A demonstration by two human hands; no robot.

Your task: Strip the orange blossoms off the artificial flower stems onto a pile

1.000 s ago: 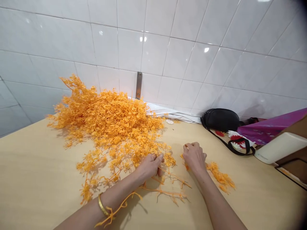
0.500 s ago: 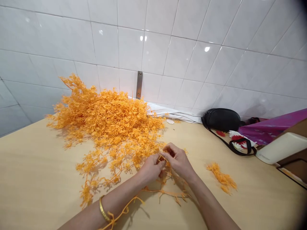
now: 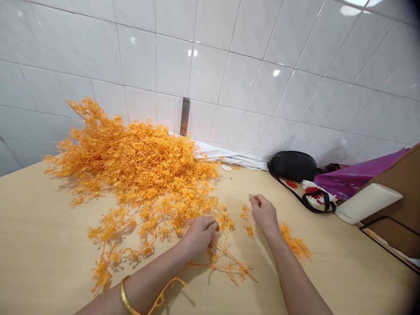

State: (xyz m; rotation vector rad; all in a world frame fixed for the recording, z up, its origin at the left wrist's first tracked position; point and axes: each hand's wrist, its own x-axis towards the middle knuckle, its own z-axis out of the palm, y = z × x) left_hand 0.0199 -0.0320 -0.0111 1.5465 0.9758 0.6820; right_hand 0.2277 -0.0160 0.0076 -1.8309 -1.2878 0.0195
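Note:
My left hand [image 3: 199, 232] is closed, thumb pressed to the fingers, around an orange plastic sprig [image 3: 226, 262] whose bare, thin branches come out below the fingers and lie over the table. My right hand [image 3: 264, 215] is apart from it, further right, with thumb and forefinger pinched; whatever sits between those fingertips is too small to make out. Small loose orange pieces [image 3: 244, 212] lie just left of the right hand. Beside the right forearm is a little heap of orange pieces [image 3: 295, 243]. A large pile of orange plastic sprigs [image 3: 141, 162] spreads beyond my left hand.
Against the tiled wall lie a white cloth [image 3: 229, 153] and a black bag [image 3: 293, 165] with its strap. Red and white artificial flowers [image 3: 313, 194], a purple sheet [image 3: 357, 175] and a cream-coloured container [image 3: 369, 203] are at the right. A metal bracket [image 3: 184, 116] is fixed to the wall.
My hands were together at the sprig; the right one has moved away to the right, still pinched. The left stays closed on the sprig. The view has shifted slightly.

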